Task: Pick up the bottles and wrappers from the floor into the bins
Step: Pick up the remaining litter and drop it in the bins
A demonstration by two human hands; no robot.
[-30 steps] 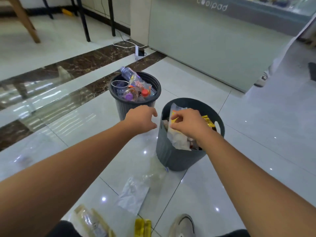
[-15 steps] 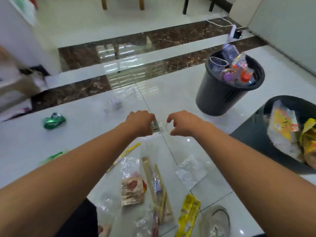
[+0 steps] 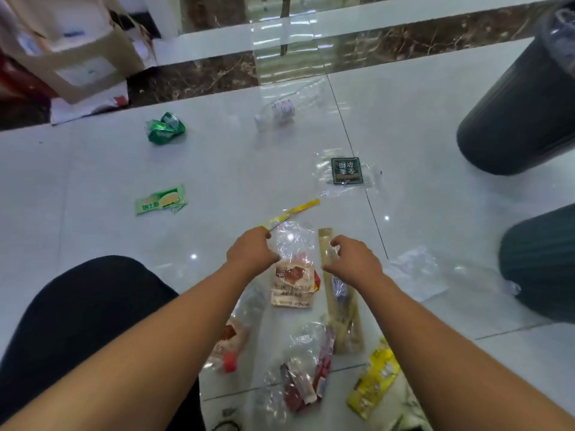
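White glossy tile floor (image 3: 93, 169), littered. Left hand (image 3: 250, 251) and right hand (image 3: 353, 259) hover side by side, fingers loosely curled, gripping nothing, above clear red-labelled plastic wrapper (image 3: 292, 275) and long tan wrapper (image 3: 345, 325). Clear plastic bottle (image 3: 280, 110) lies farther ahead. Tall dark ribbed bin (image 3: 522, 113) and nearer dark ribbed bin (image 3: 541, 269) at right.

crumpled wrapper (image 3: 165, 128) left of bottle (image 3: 281, 108) is showing green | strip (image 3: 294, 210) nearer than bottle is showing yellow | bin (image 3: 522, 113) right of bottle is showing dark ribbing

Left hand (image 3: 252, 253), right hand (image 3: 353, 262) over clear wrapper (image 3: 292, 241) — loosely curled, dark bin (image 3: 513, 119) at right
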